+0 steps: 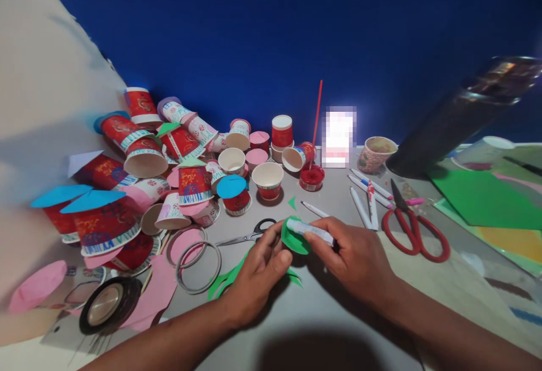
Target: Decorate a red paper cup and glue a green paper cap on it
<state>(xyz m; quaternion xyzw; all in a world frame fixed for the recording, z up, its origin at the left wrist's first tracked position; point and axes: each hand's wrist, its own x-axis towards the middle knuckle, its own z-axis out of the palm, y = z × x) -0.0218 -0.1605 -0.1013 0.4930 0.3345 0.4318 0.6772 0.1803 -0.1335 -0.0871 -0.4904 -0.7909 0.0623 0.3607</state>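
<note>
My left hand (266,263) holds a small round piece of green paper (293,240), slightly curled, between thumb and fingers. My right hand (353,258) grips a white glue stick (313,230), whose tip rests against the paper's face. Just beyond my left hand lies a pair of scissors with black handles (243,239). Green paper scraps (226,280) show partly under that hand. A small green triangle (292,203) and a white marker (314,209) lie farther back on the table.
Decorated paper cups (195,184) are piled at the left. Grey rings (198,266) and a tape roll (105,303) sit nearer. Red-handled scissors (417,235), markers (364,207), a dark bottle (444,117) and green sheets (486,199) occupy the right. A red pot (312,178) holds a thin stick.
</note>
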